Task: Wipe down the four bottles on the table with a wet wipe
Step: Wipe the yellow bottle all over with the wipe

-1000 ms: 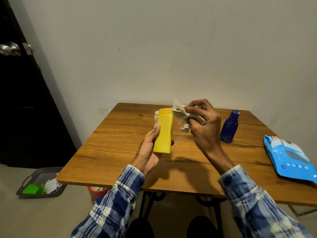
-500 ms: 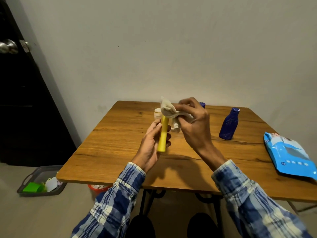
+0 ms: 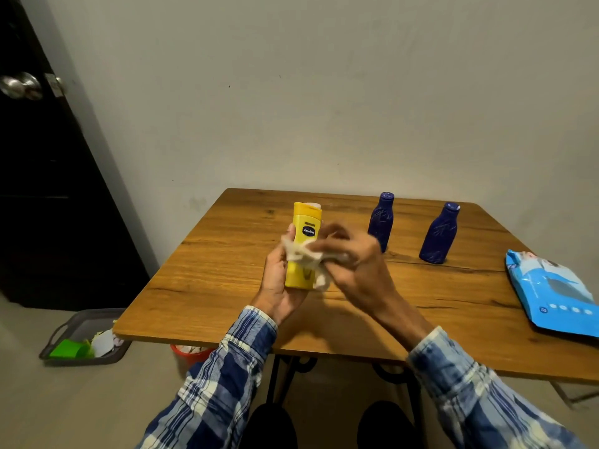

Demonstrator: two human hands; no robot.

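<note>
While the left hand [image 3: 278, 283] wraps fingers and thumb round the lower half of the yellow Vaseline bottle [image 3: 303, 270], holding it upright, cap up, just above the wooden table [image 3: 227, 270], the right hand [image 3: 353, 260] presses a crumpled white wet wipe [image 3: 303, 256] against the bottle's front, below the dark label. That right hand is blurred, but its fingers look curled over the wipe, bunching it. The bottle hangs at about ten o'clock from the table's middle. Something pale peeps out behind its cap; I cannot tell what.

From the yellow bottle, a dark blue bottle [image 3: 381, 220] stands upright on the table at about two o'clock. A second blue bottle [image 3: 437, 234] stands further out near three o'clock, apart from the first. A blue wet wipe pack [image 3: 551, 293] lies flat at the table's right edge, around four o'clock. On the floor at eight o'clock, a grey tray [image 3: 81, 322] holds something green and some scraps, near a dark door [image 3: 48, 189].
</note>
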